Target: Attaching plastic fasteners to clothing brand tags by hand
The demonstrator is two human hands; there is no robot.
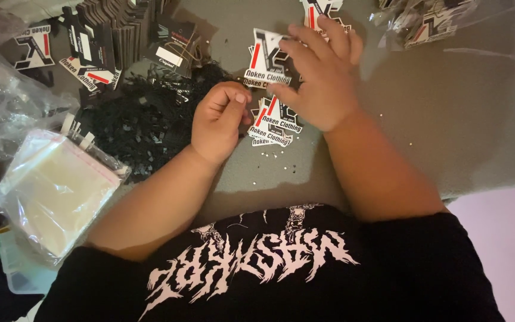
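Left hand [219, 119] curled tight, pinching something too small to see. Right hand [323, 74] open, flat on black, white and red paper tags [272, 122] on grey table [448, 119], near black strings [144, 122].

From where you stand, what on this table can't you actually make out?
All in the head view:
- What the left hand pinches: its curled fingers cover it.
- The tag under the right hand: the palm hides part of it.
- The black pile: too dark and tangled to tell single pieces.
- The tiny specks on the cloth: too small to identify.
- The clear bags at the top right: cut off by the edge.
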